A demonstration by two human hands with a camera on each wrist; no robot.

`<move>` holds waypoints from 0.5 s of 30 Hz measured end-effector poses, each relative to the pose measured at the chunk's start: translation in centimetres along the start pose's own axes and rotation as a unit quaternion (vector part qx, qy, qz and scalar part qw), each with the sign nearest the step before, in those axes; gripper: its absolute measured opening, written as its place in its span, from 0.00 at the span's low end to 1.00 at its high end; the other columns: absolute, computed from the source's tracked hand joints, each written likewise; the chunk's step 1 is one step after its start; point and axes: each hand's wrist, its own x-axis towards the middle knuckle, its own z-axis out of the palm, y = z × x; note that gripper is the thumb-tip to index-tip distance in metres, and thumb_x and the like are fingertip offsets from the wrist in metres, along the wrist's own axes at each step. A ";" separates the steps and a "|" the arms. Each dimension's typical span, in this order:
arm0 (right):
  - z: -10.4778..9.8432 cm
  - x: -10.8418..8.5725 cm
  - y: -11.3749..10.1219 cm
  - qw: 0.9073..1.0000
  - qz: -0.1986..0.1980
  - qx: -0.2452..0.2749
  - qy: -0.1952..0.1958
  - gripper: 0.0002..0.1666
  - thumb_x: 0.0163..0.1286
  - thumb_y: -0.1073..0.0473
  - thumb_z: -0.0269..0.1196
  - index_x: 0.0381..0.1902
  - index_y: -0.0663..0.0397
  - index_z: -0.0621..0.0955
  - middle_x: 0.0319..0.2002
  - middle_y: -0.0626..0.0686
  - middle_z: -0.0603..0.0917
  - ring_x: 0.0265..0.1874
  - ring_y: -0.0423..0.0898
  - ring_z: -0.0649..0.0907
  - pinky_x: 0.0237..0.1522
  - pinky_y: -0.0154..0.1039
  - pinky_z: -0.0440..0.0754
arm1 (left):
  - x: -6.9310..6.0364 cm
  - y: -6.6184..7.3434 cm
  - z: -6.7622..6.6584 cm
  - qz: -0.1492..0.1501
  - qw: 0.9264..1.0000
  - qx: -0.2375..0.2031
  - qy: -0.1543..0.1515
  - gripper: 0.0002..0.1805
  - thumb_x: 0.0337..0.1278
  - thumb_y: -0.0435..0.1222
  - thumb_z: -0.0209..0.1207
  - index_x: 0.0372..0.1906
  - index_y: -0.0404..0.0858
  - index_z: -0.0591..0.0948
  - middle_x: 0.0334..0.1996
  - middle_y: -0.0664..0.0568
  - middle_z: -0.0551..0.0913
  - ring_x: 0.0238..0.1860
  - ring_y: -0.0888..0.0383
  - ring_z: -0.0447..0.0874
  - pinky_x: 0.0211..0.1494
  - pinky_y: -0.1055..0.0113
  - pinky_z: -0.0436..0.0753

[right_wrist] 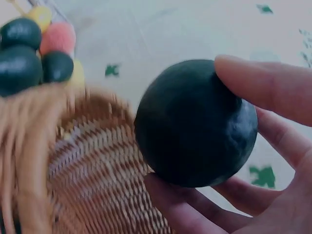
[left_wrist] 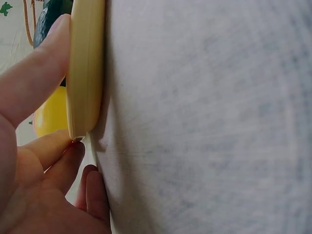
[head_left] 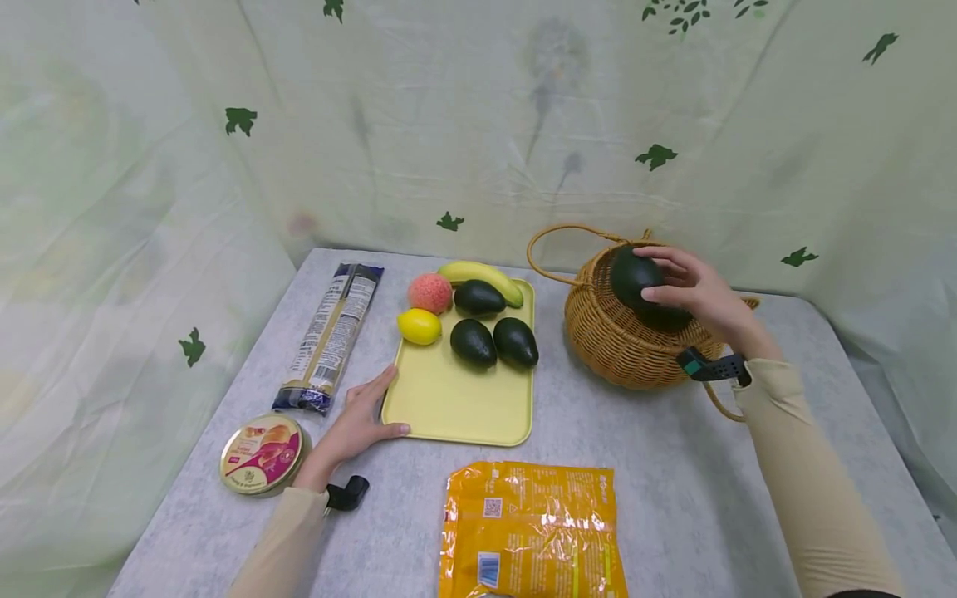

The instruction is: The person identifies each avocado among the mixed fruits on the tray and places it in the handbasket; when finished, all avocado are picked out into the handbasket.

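My right hand [head_left: 703, 295] holds a dark green avocado [head_left: 634, 278] between thumb and fingers, over the mouth of a wicker basket [head_left: 620, 357]. In the right wrist view, the same avocado [right_wrist: 195, 124] appears beside the woven wall. Beneath it in the head view, another dark rounded shape [head_left: 665, 317] shows inside the basket, partly hidden. My left hand [head_left: 359, 423] grips the front left corner of a yellow tray [head_left: 459, 415], thumb at the front rim and fingers along the left side. On the tray lie several avocados [head_left: 473, 344], a lemon [head_left: 419, 326], a banana [head_left: 482, 276] and a pinkish-red round fruit [head_left: 429, 293].
Left of the tray lies a long blue-and-gold packet [head_left: 332, 336], with a round tin [head_left: 262, 454] nearer me. An orange bag [head_left: 534, 531] lies at the front. One basket handle [head_left: 549, 237] loops toward the tray. A pale curtain [head_left: 478, 124] hangs behind the table.
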 end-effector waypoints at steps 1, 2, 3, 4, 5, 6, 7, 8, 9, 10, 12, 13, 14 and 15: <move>-0.4 -0.2 0.3 1.000 0.006 0.000 0.010 0.34 0.68 0.56 0.63 0.70 0.40 0.66 0.68 0.52 0.63 0.61 0.49 0.68 0.49 0.37 0.75 | 0.0 0.0 0.0 -0.001 1.000 0.002 -0.001 0.54 0.46 0.40 0.72 0.74 0.31 0.52 0.73 0.38 0.51 0.65 0.39 0.48 0.64 0.44 0.51; -0.7 -0.3 0.6 1.000 0.013 -0.001 0.019 0.34 0.68 0.56 0.62 0.70 0.40 0.65 0.68 0.53 0.62 0.62 0.49 0.67 0.48 0.36 0.75 | 0.0 0.0 0.0 -0.001 1.000 0.004 -0.002 0.54 0.46 0.40 0.72 0.74 0.31 0.52 0.73 0.38 0.51 0.65 0.39 0.48 0.64 0.44 0.51; -1.0 -0.5 0.8 0.999 0.020 -0.002 0.027 0.34 0.68 0.56 0.62 0.70 0.40 0.65 0.69 0.53 0.61 0.62 0.49 0.67 0.48 0.36 0.75 | 0.0 0.0 0.0 -0.002 1.000 0.002 -0.002 0.54 0.46 0.40 0.72 0.74 0.31 0.52 0.73 0.39 0.51 0.65 0.40 0.48 0.64 0.44 0.51; -1.3 -0.7 1.1 0.999 0.028 -0.001 0.034 0.35 0.68 0.55 0.62 0.71 0.40 0.64 0.70 0.54 0.60 0.62 0.49 0.66 0.48 0.36 0.75 | 0.0 0.0 0.0 -0.001 1.000 0.003 -0.002 0.54 0.46 0.40 0.72 0.74 0.31 0.52 0.73 0.39 0.51 0.66 0.40 0.48 0.64 0.44 0.51; -1.5 -0.9 1.4 0.999 0.035 -0.001 0.040 0.35 0.69 0.55 0.62 0.71 0.40 0.64 0.70 0.55 0.60 0.61 0.49 0.66 0.47 0.36 0.74 | 0.0 0.1 0.0 0.001 1.000 0.002 -0.001 0.54 0.45 0.40 0.72 0.74 0.31 0.53 0.73 0.38 0.51 0.65 0.39 0.48 0.64 0.44 0.51; -1.7 -1.1 1.6 0.998 0.040 -0.003 0.045 0.36 0.69 0.55 0.62 0.72 0.41 0.63 0.70 0.55 0.59 0.61 0.49 0.66 0.47 0.36 0.74 | 0.0 0.1 0.0 0.004 1.000 0.002 -0.001 0.54 0.45 0.40 0.72 0.74 0.31 0.53 0.73 0.38 0.51 0.65 0.39 0.48 0.64 0.44 0.51; -1.9 -1.2 1.8 0.998 0.044 -0.009 0.049 0.36 0.69 0.54 0.62 0.72 0.41 0.62 0.71 0.56 0.58 0.60 0.48 0.67 0.46 0.36 0.74 | -0.1 0.2 0.0 0.006 1.000 0.001 0.001 0.54 0.45 0.40 0.72 0.73 0.31 0.53 0.73 0.38 0.51 0.65 0.39 0.48 0.64 0.44 0.51; -2.0 -1.3 2.0 0.997 0.048 -0.013 0.051 0.37 0.69 0.54 0.62 0.72 0.41 0.62 0.71 0.57 0.58 0.59 0.47 0.67 0.45 0.36 0.74 | -0.1 0.2 0.0 0.011 1.000 0.001 0.002 0.54 0.45 0.40 0.72 0.73 0.30 0.53 0.73 0.37 0.52 0.65 0.39 0.49 0.63 0.44 0.52; -2.1 -1.4 2.2 0.997 0.050 -0.016 0.053 0.37 0.69 0.54 0.62 0.72 0.42 0.61 0.70 0.58 0.58 0.58 0.46 0.69 0.45 0.36 0.74 | -0.1 0.2 0.0 0.014 1.000 0.003 0.006 0.54 0.44 0.41 0.73 0.73 0.30 0.54 0.72 0.37 0.53 0.64 0.39 0.50 0.62 0.44 0.53; -2.2 -1.5 2.3 0.997 0.052 -0.020 0.055 0.37 0.69 0.54 0.62 0.73 0.43 0.61 0.70 0.58 0.58 0.56 0.45 0.70 0.44 0.35 0.74 | -0.1 0.2 0.0 0.018 1.000 0.005 0.007 0.54 0.44 0.41 0.73 0.73 0.29 0.54 0.72 0.36 0.53 0.64 0.39 0.50 0.62 0.44 0.53; -2.4 -1.5 2.5 0.997 0.054 -0.027 0.055 0.38 0.69 0.54 0.61 0.73 0.45 0.60 0.70 0.59 0.58 0.55 0.45 0.71 0.45 0.36 0.75 | -0.1 0.2 0.0 0.023 1.000 0.007 0.010 0.54 0.44 0.41 0.72 0.73 0.29 0.54 0.72 0.35 0.53 0.63 0.39 0.50 0.61 0.44 0.53; -2.4 -1.5 2.6 0.996 0.056 -0.030 0.055 0.38 0.69 0.54 0.61 0.73 0.46 0.60 0.70 0.59 0.59 0.55 0.45 0.71 0.45 0.36 0.75 | -0.1 0.2 0.0 0.022 1.000 0.007 0.011 0.54 0.44 0.40 0.72 0.73 0.29 0.54 0.72 0.36 0.53 0.63 0.39 0.50 0.62 0.44 0.53; -2.4 -1.4 2.6 0.996 0.058 -0.034 0.054 0.38 0.69 0.54 0.61 0.73 0.47 0.59 0.70 0.60 0.58 0.56 0.47 0.71 0.45 0.36 0.75 | -0.1 0.1 0.0 0.022 1.000 0.008 0.010 0.54 0.45 0.41 0.72 0.73 0.29 0.54 0.72 0.36 0.53 0.64 0.38 0.50 0.62 0.44 0.53; -2.3 -1.3 2.6 0.996 0.059 -0.042 0.054 0.38 0.69 0.54 0.61 0.73 0.48 0.59 0.70 0.60 0.58 0.57 0.49 0.70 0.45 0.37 0.76 | -0.1 0.2 0.0 0.020 1.000 0.007 0.010 0.54 0.45 0.41 0.72 0.73 0.29 0.54 0.72 0.36 0.53 0.64 0.38 0.50 0.62 0.44 0.53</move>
